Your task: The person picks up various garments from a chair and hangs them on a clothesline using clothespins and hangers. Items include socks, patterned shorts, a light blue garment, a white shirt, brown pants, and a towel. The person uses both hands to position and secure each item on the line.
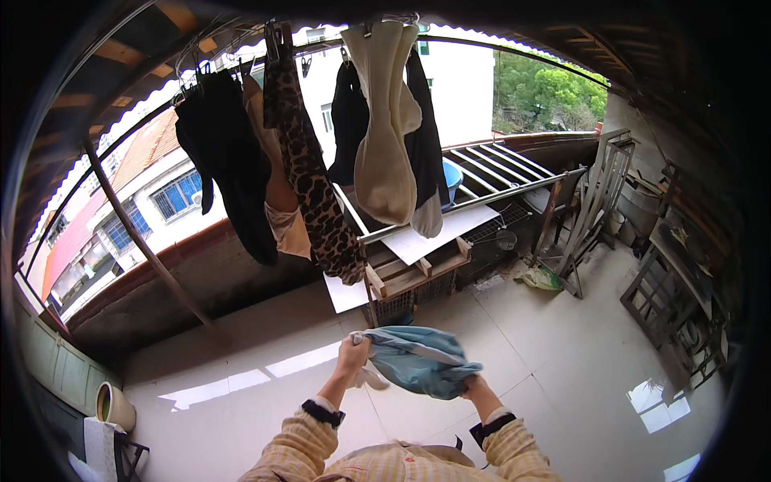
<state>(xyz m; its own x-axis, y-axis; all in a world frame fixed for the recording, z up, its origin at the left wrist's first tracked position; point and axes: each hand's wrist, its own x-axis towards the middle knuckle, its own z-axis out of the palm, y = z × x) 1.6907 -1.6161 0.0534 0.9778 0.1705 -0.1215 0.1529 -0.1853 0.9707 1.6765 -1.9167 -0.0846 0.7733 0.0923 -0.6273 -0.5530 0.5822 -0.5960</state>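
A blue-grey garment point(422, 357) is stretched between my hands in front of my body, bunched in loose folds; its kind does not show. My left hand point(353, 355) is closed on its left end, and a pale piece of cloth point(371, 377) hangs just beside those fingers. At the lower right end, my right hand point(474, 387) grips the garment, its fingers partly hidden by the fabric. Farther ahead and higher hang cream socks point(387, 136), a leopard-print cloth point(313, 177) and a black garment point(225, 161), clipped to hangers.
Beyond the hanging clothes, a metal rack point(498, 173) carries a blue basin point(451, 178) and a white board point(438, 229). A slanted pole point(144, 233) stands at the left. Old frames point(658, 297) lean at the right. A cream pot point(116, 406) sits at the lower left.
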